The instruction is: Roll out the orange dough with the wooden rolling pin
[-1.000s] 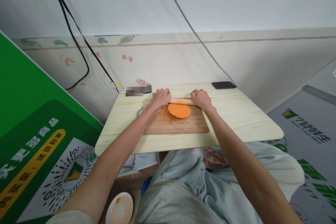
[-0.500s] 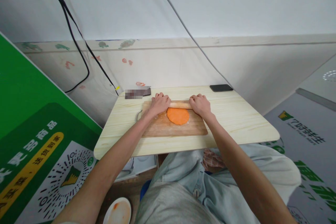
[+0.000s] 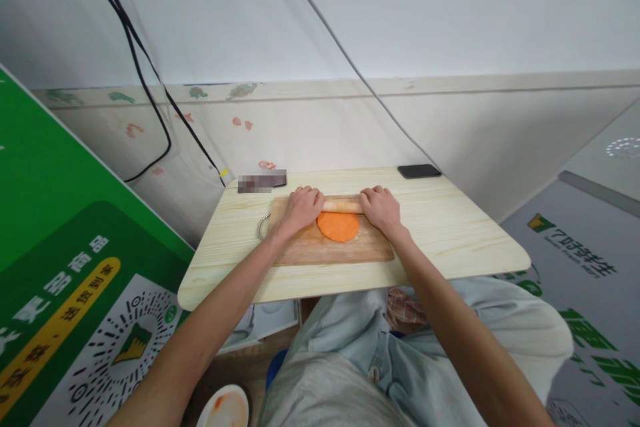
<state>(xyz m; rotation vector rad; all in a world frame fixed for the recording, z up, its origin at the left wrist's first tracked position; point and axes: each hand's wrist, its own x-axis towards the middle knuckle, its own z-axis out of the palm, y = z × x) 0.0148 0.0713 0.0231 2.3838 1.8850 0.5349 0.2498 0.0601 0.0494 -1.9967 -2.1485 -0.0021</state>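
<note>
Between my two hands lies a wooden rolling pin (image 3: 342, 205), set crosswise near the far edge of a wooden cutting board (image 3: 320, 255). My left hand (image 3: 303, 205) is closed round its left end, and my right hand (image 3: 381, 205) grips the right end. Only the middle of the pin shows; both ends are hidden under my fingers. A flat, roundish orange sheet of dough (image 3: 339, 227) rests on the board. Its far edge meets the pin. Pale flour-like specks are scattered on the board around it.
The board, with a metal ring handle (image 3: 263, 227) at its left, lies on a light wooden table (image 3: 460, 233). A black phone (image 3: 419, 171) lies at the back right, and a partly blurred dark item (image 3: 262, 181) at the back left. Below is a stained white plate (image 3: 225, 407).
The camera view has shifted slightly. My hands and the rolling pin have come a little nearer over the far edge of the dough. The grip is unchanged.
</note>
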